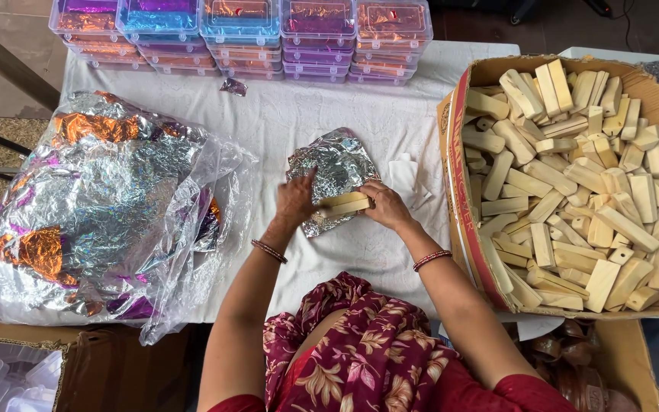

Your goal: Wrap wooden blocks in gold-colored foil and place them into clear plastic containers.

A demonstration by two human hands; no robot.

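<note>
1. A pale wooden block (345,203), long and rectangular, lies on a crinkled silver foil sheet (335,169) in the middle of the white-covered table (299,114).
2. The left hand (296,200) rests flat on the foil, fingers pressed together, touching the block's left end.
3. The right hand (385,204) pinches the block's right end.
4. A cardboard box (463,114) of similar wooden blocks sits to the right.
5. A clear bag of foil sheets (101,206) lies to the left; stacked plastic boxes (242,34) line the far edge.
</note>
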